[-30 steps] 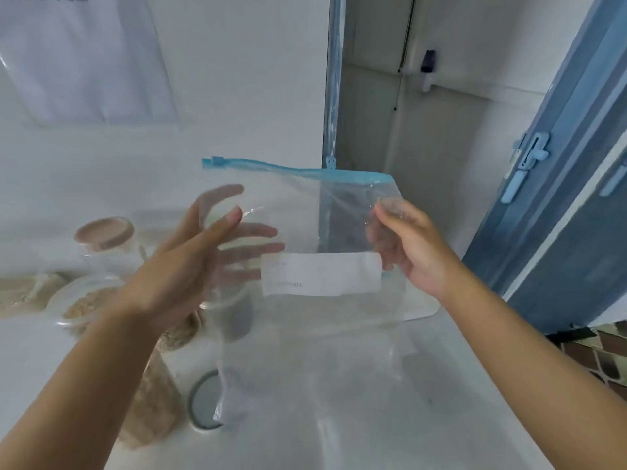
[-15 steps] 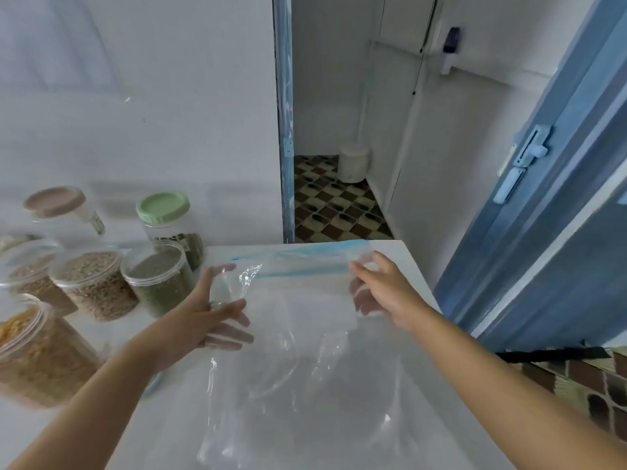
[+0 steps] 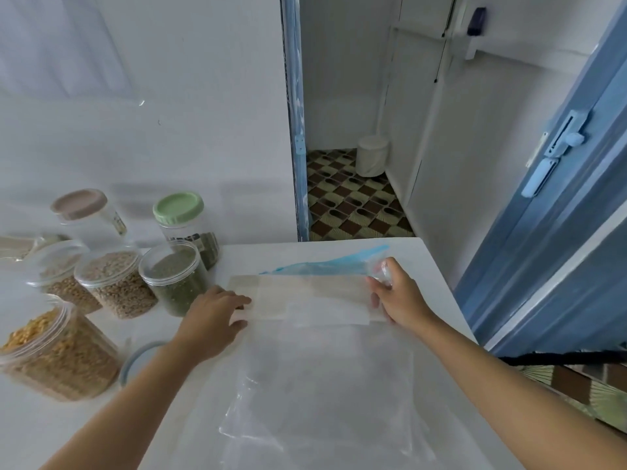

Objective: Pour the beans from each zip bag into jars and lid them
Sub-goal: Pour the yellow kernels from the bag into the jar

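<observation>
Pinching the top right corner of the zip bag (image 3: 305, 337), the fingers (image 3: 377, 285) and thumb of the right hand (image 3: 400, 300) are curled round the crumpled plastic just below the blue zip strip (image 3: 325, 266). The fingers (image 3: 237, 301) of the left hand (image 3: 213, 313) lie close together and flat on the bag's left edge beside the white label (image 3: 305, 296); whether the thumb has tucked under the plastic is hard to tell through the blur. The bag lies spread along the right half of the counter (image 3: 258, 256), its zip end toward the far edge, and it looks empty and limp. Just beside the left hand stands the jar of green beans (image 3: 174, 283), open, with two open jars of pale beans (image 3: 113, 286) behind it and an open jar of yellow beans (image 3: 57, 357) near the left edge. A loose lid (image 3: 134, 362) lies flat by the left forearm. The risk, as I judge it, is on that side: a sweep of the left wrist or forearm to smooth the bag could knock the nearest open jar and spill beans across the counter, or push the lid off the near edge. A slippery bag could also slide off the right edge, which has no lip.
</observation>
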`<state>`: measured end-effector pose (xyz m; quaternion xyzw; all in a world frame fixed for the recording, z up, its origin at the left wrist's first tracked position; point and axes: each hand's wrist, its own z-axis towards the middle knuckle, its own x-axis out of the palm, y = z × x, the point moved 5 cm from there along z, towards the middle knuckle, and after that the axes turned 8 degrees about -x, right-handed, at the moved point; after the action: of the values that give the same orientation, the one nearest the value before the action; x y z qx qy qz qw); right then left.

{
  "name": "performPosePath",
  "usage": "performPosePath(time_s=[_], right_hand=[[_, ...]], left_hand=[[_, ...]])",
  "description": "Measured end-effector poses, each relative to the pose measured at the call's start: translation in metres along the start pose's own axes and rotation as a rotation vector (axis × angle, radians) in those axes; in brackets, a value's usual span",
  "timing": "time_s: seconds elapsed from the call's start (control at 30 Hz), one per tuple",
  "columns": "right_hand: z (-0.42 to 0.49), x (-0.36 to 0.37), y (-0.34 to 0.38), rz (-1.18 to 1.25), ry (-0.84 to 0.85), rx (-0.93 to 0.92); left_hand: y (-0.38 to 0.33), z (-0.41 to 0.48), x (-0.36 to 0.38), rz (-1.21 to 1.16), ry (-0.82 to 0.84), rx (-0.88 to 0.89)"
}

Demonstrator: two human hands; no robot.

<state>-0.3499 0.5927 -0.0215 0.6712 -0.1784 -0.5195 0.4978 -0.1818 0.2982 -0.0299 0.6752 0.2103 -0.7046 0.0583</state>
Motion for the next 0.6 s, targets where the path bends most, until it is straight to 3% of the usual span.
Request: performPosePath(time_s=[0.13,0.3,0.47,0.6], right_hand=[[-0.01,0.001,-0.003,0.102,-0.002,-0.062],[-0.017,-0.005,0.006,0.3,-0.076,-0.137],[-0.013,-0.004,0.008,0.325,-0.025,-0.143],[-0.002,0.01,0.001,0.315,0.016,-0.078]], left_hand=[[-0.005,0.007,0.003,0.014,-0.091,0.125],[-0.015,0.008,-0.033,-0.064,-0.317,0.266],[-0.015,0.01,-0.087,-0.028,-0.603,0.211],[-0.004,0.014,-0.123,-0.032,-0.704,0.146]])
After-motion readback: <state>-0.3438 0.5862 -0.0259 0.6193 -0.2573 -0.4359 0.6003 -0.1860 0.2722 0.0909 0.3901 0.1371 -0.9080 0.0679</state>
